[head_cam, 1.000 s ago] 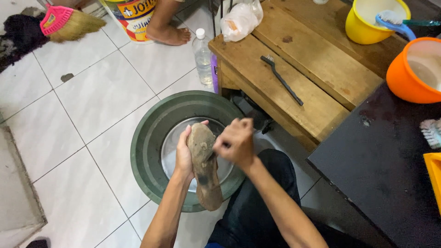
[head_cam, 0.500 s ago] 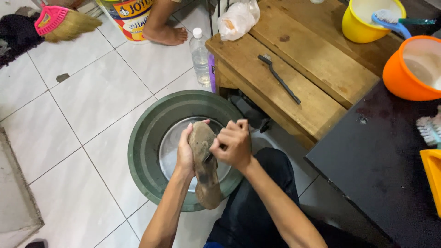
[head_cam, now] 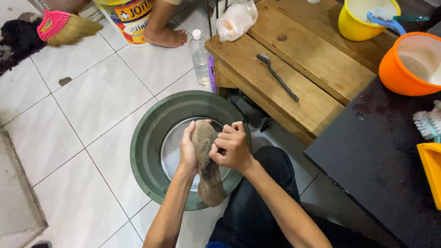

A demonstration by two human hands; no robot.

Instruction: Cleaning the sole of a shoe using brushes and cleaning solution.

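Muddy shoe held over a green basin, both hands on it.

Left hand [head_cam: 187, 151] wraps the left side of the brown, dirt-caked shoe [head_cam: 206, 160], sole up, toe near; its grip is closed around the shoe. Right hand [head_cam: 233, 148] presses on the shoe's right side, fingers curled tight, possibly around a small brush, though the view hides it. The shoe hangs above the round green basin [head_cam: 147, 151] on the tiled floor. Right of it, a wooden bench [head_cam: 294, 69] carries a dark long-handled brush [head_cam: 277, 76]; a clear bottle [head_cam: 200, 55] stands at its left edge.
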